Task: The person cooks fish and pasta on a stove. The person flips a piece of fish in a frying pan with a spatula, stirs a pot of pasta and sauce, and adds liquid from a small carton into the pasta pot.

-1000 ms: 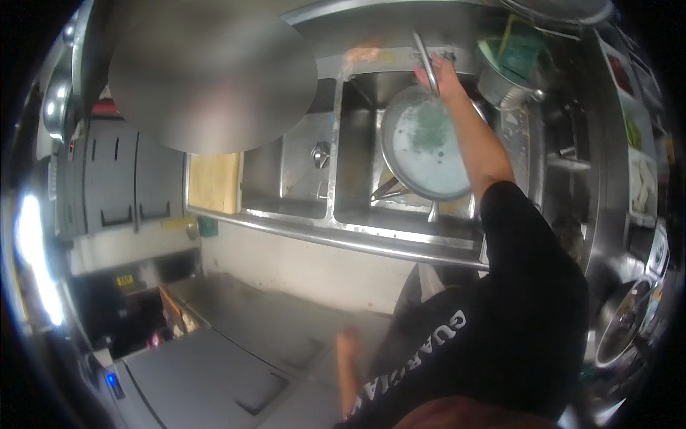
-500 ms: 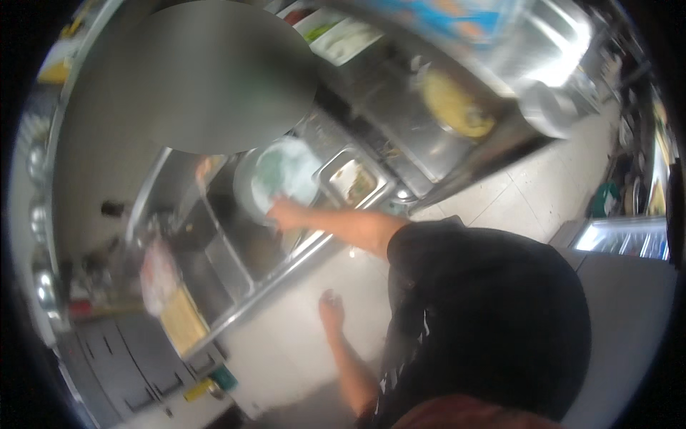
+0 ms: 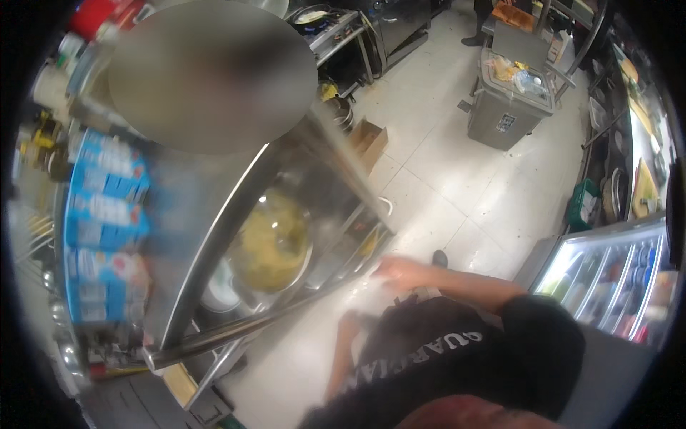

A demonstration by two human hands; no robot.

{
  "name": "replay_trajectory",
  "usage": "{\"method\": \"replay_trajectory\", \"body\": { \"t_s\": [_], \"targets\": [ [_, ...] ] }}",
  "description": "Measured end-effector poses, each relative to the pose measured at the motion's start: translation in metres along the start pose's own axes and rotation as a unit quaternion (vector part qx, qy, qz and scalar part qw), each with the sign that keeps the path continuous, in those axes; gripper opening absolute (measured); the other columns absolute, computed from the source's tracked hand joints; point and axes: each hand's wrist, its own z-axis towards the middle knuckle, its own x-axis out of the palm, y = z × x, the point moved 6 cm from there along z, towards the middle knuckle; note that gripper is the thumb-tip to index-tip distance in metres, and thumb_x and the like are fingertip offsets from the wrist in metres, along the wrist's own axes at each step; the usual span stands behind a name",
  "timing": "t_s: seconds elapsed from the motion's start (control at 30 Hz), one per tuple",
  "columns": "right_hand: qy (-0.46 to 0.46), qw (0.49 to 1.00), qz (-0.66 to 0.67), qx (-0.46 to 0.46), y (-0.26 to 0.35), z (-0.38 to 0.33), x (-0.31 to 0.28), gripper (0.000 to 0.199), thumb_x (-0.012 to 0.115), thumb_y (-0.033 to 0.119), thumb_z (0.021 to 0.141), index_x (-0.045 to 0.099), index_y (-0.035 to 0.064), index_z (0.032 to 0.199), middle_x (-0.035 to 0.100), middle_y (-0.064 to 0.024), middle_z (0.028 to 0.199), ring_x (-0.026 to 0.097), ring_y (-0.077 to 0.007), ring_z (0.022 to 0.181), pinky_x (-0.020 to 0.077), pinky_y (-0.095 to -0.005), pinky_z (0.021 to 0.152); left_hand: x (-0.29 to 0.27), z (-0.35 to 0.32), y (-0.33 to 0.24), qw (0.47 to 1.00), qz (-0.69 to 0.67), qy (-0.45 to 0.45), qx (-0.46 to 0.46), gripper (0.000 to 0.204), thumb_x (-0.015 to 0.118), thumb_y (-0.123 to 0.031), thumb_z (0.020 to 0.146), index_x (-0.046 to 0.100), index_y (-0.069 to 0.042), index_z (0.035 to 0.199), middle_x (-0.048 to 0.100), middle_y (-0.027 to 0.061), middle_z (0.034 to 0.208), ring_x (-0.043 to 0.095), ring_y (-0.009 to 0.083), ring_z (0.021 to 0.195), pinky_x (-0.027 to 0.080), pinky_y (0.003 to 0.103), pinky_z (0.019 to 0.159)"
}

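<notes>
My right hand is held in front of my body, beside the right end of a stainless steel counter and apart from it. Its fingers are loosely apart and slightly bent, with nothing visible in them. My left hand hangs lower, near my dark shirt, above the pale floor; blur smears its fingers. On the counter left of my hands stands a large round bowl of yellow food. A smaller pale round container sits close to it, partly behind the metal rail.
Blue and white cartons line the upper steel shelf. A cardboard box stands beyond the counter. Farther off are a grey bin of refuse and another person's shoe. A lit glass-fronted fridge stands at right.
My view has swung across the kitchen, bringing the bowl of yellow food nearer. My right hand has left the round bowl with whitish contents and drawn back toward my body. My left hand stays low.
</notes>
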Motion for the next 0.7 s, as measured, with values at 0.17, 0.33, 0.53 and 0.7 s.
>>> {"method": "replay_trajectory", "body": {
  "t_s": [0.17, 0.33, 0.53, 0.7],
  "targets": [
    [-0.146, 0.946, -0.135, 0.256, -0.103, -0.088, -0.208, 0.04, 0.071, 0.012, 0.084, 0.068, 0.0072, 0.124, 0.067, -0.0191, 0.116, 0.065, -0.036, 0.108, 0.0543, -0.0463, 0.091, 0.038, 0.163, -0.226, 0.991, -0.03, 0.113, 0.061, 0.039, 0.07, -0.03, 0.093, 0.067, -0.006, 0.124, 0.072, 0.0162, 0.115, 0.069, 0.0289, 0.103, 0.053, 0.039, 0.093],
    [-0.274, 0.934, -0.079, 0.216, -0.162, -0.041, -0.334, 0.036, 0.072, 0.011, 0.085, 0.069, 0.0057, 0.121, 0.068, -0.0189, 0.113, 0.065, -0.0379, 0.105, 0.0541, -0.0475, 0.091, 0.053, 0.314, -0.389, 0.982, -0.108, 0.115, 0.106, 0.036, 0.068, -0.024, 0.093, 0.066, -0.006, 0.124, 0.072, 0.0167, 0.117, 0.068, 0.0309, 0.109, 0.053, 0.04, 0.095],
    [-0.21, 0.931, -0.171, 0.246, -0.299, 0.006, -0.414, 0.047, 0.074, 0.014, 0.085, 0.063, 0.0068, 0.13, 0.066, -0.0204, 0.124, 0.062, -0.0394, 0.117, 0.05, -0.0458, 0.102, 0.077, 0.479, -0.456, 0.968, -0.232, 0.1, -0.001, 0.03, 0.068, -0.023, 0.091, 0.071, -0.004, 0.113, 0.074, 0.0124, 0.099, 0.07, 0.0226, 0.087, 0.056, 0.037, 0.079],
    [-0.175, 0.874, -0.179, 0.415, -0.451, -0.071, -0.502, 0.052, 0.073, 0.02, 0.088, 0.06, 0.0076, 0.137, 0.063, -0.0207, 0.135, 0.059, -0.0394, 0.126, 0.0472, -0.0474, 0.106, 0.084, 0.65, -0.405, 0.969, -0.186, 0.121, -0.106, 0.032, 0.067, -0.022, 0.093, 0.066, -0.01, 0.123, 0.069, 0.0048, 0.104, 0.063, 0.0155, 0.088, 0.053, 0.032, 0.071]
  ]
}}
